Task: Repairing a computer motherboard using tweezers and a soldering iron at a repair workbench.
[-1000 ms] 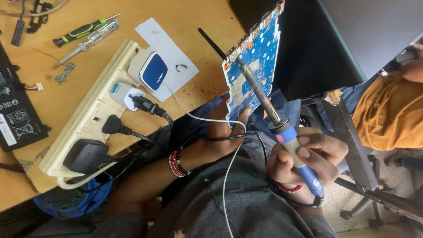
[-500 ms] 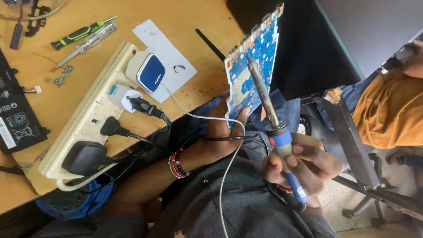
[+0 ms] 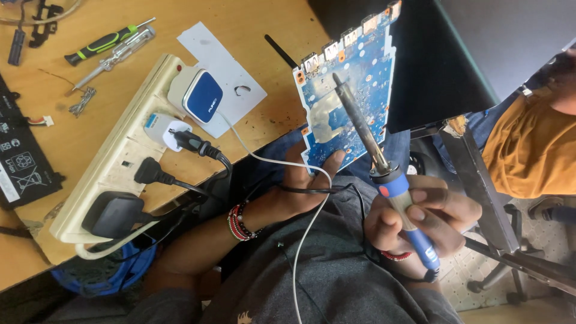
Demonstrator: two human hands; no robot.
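My left hand holds the lower edge of a blue circuit board, keeping it upright off the desk edge, thumb on its front. My right hand grips the blue handle of a soldering iron. The iron's dark shaft slants up and left, and its tip rests on the board's upper middle, beside a bare silver patch. A red-and-white beaded bracelet sits on my left wrist.
A cream power strip with several plugs and chargers lies on the wooden desk. White and black cables cross my lap. Screwdrivers and a black battery pack lie at left. Another person in an orange shirt sits at right.
The soldering iron's tip has shifted slightly up the board. My right hand has adjusted its grip on the handle. The board stays held in my left hand.
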